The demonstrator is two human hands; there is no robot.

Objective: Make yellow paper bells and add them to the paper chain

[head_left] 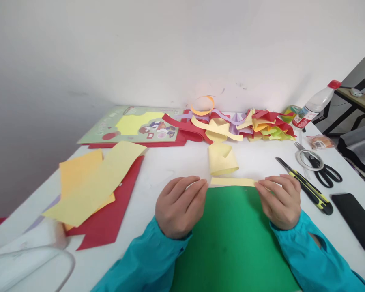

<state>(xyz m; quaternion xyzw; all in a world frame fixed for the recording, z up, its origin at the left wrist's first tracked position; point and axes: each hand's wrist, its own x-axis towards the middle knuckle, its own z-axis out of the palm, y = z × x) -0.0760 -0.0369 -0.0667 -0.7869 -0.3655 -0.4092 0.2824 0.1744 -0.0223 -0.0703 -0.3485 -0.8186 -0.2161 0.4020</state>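
A narrow pale yellow paper strip (232, 182) is stretched level between my two hands. My left hand (182, 207) pinches its left end, and my right hand (280, 200) pinches the right end with thumb and fingers. Under the strip lies a green sheet (234, 239), its far edge close to my fingertips. Just beyond the strip stands a rolled or folded piece of pale yellow paper (222, 160). To the right of my right hand is a yellow and black utility knife (310, 190).
Cut paper pieces (94, 190) lie at left beside a red sheet (124, 202). A paper pad (103, 129) and a heap of coloured paper strips (261, 125) rest by the wall. Scissors (327, 174), a tape roll (309, 159), a bottle (314, 107) and a black phone-like slab (355, 223) occupy the right.
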